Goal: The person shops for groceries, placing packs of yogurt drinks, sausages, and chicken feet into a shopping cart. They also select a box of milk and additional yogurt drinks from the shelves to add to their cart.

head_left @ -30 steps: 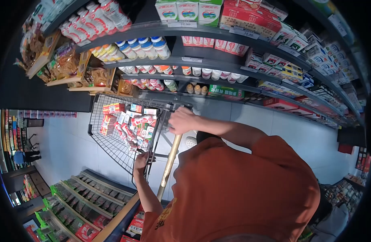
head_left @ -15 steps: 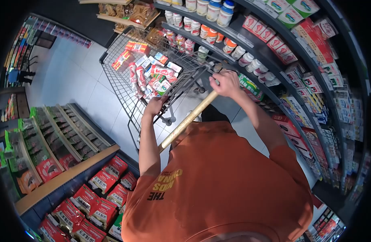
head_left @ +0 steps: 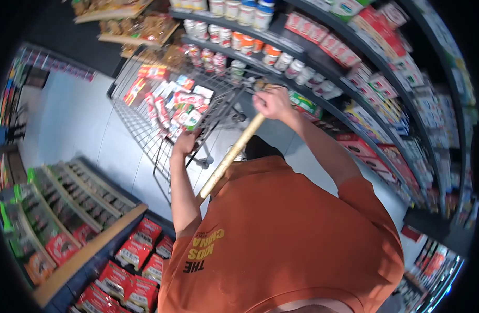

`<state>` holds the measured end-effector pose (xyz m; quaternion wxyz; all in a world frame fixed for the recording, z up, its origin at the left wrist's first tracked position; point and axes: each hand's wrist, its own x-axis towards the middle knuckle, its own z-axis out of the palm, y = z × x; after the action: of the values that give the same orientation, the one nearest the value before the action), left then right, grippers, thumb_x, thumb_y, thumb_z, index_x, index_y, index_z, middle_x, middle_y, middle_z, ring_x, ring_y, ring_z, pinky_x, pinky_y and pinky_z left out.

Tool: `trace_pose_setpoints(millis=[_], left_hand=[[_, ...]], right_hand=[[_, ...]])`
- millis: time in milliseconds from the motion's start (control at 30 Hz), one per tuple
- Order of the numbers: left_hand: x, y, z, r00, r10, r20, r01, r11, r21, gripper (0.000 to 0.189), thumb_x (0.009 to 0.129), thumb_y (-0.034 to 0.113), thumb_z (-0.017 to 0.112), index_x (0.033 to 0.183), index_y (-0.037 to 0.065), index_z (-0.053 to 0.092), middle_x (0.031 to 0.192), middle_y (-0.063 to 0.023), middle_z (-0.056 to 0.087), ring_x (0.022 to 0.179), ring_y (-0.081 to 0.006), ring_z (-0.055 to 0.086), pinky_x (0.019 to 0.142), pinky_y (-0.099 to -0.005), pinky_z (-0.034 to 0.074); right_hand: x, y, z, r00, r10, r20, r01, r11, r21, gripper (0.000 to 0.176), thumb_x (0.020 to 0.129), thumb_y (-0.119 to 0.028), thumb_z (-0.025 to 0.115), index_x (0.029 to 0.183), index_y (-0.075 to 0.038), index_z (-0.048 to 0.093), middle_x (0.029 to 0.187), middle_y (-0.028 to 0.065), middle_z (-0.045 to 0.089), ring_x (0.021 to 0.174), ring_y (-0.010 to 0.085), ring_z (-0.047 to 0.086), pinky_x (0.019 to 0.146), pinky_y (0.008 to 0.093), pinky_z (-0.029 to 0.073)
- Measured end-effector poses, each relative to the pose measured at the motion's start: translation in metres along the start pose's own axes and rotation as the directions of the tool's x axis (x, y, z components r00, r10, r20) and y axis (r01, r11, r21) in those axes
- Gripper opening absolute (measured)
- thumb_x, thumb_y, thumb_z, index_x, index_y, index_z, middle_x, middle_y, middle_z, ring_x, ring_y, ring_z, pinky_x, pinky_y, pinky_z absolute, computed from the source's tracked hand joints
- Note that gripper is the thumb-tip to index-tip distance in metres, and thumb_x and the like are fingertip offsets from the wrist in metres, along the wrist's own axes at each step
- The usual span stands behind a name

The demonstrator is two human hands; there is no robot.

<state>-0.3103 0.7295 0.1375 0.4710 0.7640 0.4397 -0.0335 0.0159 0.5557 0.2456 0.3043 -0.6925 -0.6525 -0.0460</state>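
Observation:
A wire shopping cart [head_left: 138,122] stands in front of me, with its pale yellow handle bar [head_left: 231,154] running across my front. Round the bar's far right end, the fingers of my right hand [head_left: 273,103] are closed. My left hand [head_left: 186,143] is closed on the dark near edge of the cart's basket; its fingertips are partly hidden. Just beyond that hand, red-and-white tubes [head_left: 158,112] and several small boxes lie in the basket. Orange-red packs [head_left: 152,72] sit towards the basket's far end.
Curved shelves [head_left: 323,96] with bottles [head_left: 263,18] and boxed goods line my right side, close to the cart. On the left is a low display with red packets [head_left: 138,245] behind a wooden edge [head_left: 88,250]. Pale tiled floor [head_left: 86,112] stretches ahead on the left.
The cart, both hands and the shelves sit further left in the view. More of the shelving behind on the right shows. Both hands keep their hold.

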Motion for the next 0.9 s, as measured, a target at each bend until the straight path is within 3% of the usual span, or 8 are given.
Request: trace_pose_setpoints(millis=[167, 333, 500, 600, 767, 867, 900], left_hand=[[0.010, -0.013, 0.002, 0.995, 0.099, 0.000, -0.099, 0.993, -0.066, 0.048, 0.093, 0.044, 0.060, 0.089, -0.002, 0.072, 0.061, -0.0073, 0.061, 0.048, -0.0148, 0.052, 0.047, -0.0311, 0.039], [0.019, -0.032, 0.006, 0.936, 0.346, -0.065, -0.351, 0.931, -0.099, 0.041, 0.095, 0.038, 0.058, 0.091, 0.000, 0.073, 0.060, -0.0049, 0.058, 0.045, -0.0120, 0.048, 0.042, -0.0292, 0.034], [0.019, -0.029, -0.001, 0.959, 0.279, 0.040, -0.278, 0.960, -0.028, 0.046, 0.097, 0.041, 0.057, 0.089, -0.001, 0.073, 0.058, -0.0049, 0.057, 0.042, -0.0130, 0.047, 0.040, -0.0303, 0.033], [0.016, -0.034, -0.001, 0.908, 0.418, 0.001, -0.418, 0.907, -0.049, 0.043, 0.096, 0.038, 0.058, 0.089, -0.002, 0.072, 0.058, -0.0041, 0.056, 0.041, -0.0125, 0.045, 0.039, -0.0295, 0.032], [0.010, -0.037, 0.003, 0.934, 0.357, -0.007, -0.357, 0.934, -0.027, 0.044, 0.096, 0.037, 0.059, 0.088, -0.004, 0.072, 0.056, -0.0042, 0.054, 0.040, -0.0126, 0.044, 0.039, -0.0291, 0.032], [0.006, -0.026, 0.000, 0.956, 0.290, 0.037, -0.287, 0.956, -0.051, 0.044, 0.097, 0.037, 0.058, 0.089, -0.003, 0.073, 0.056, -0.0045, 0.055, 0.040, -0.0130, 0.045, 0.040, -0.0292, 0.033], [0.008, -0.033, 0.002, 0.941, 0.337, 0.028, -0.336, 0.941, -0.021, 0.044, 0.097, 0.037, 0.057, 0.089, -0.003, 0.073, 0.056, -0.0048, 0.055, 0.040, -0.0131, 0.045, 0.040, -0.0292, 0.033]], right_hand=[[0.000, -0.002, -0.003, 0.999, 0.042, 0.020, -0.042, 0.999, 0.013, 0.028, 0.084, -0.029, 0.060, 0.064, -0.010, 0.062, 0.053, 0.0121, 0.057, 0.054, 0.0349, 0.059, 0.059, 0.0452, 0.047], [-0.001, -0.001, -0.002, 0.999, 0.030, -0.014, -0.029, 0.998, 0.060, 0.027, 0.084, -0.026, 0.061, 0.064, -0.007, 0.060, 0.052, 0.0119, 0.053, 0.053, 0.0351, 0.057, 0.056, 0.0453, 0.045], [-0.001, -0.006, -0.004, 0.998, 0.043, -0.040, -0.042, 0.998, 0.040, 0.028, 0.083, -0.028, 0.062, 0.064, -0.008, 0.062, 0.052, 0.0112, 0.053, 0.055, 0.0350, 0.057, 0.061, 0.0449, 0.047], [-0.003, -0.010, -0.006, 0.988, 0.137, 0.073, -0.139, 0.990, 0.019, 0.031, 0.086, -0.034, 0.058, 0.068, -0.010, 0.066, 0.057, 0.0135, 0.059, 0.062, 0.0365, 0.062, 0.078, 0.0439, 0.051], [-0.013, -0.008, 0.002, 0.994, 0.102, -0.048, -0.100, 0.994, 0.046, 0.032, 0.085, -0.032, 0.059, 0.062, -0.009, 0.062, 0.051, 0.0114, 0.055, 0.055, 0.0347, 0.059, 0.071, 0.0427, 0.049], [-0.016, -0.008, 0.000, 0.995, 0.100, -0.029, -0.099, 0.993, 0.061, 0.032, 0.085, -0.031, 0.059, 0.062, -0.009, 0.062, 0.051, 0.0118, 0.055, 0.055, 0.0351, 0.058, 0.070, 0.0430, 0.048], [-0.017, -0.009, -0.001, 0.995, 0.102, -0.018, -0.101, 0.993, 0.056, 0.032, 0.085, -0.031, 0.059, 0.062, -0.009, 0.062, 0.051, 0.0118, 0.056, 0.055, 0.0352, 0.058, 0.070, 0.0429, 0.048]])
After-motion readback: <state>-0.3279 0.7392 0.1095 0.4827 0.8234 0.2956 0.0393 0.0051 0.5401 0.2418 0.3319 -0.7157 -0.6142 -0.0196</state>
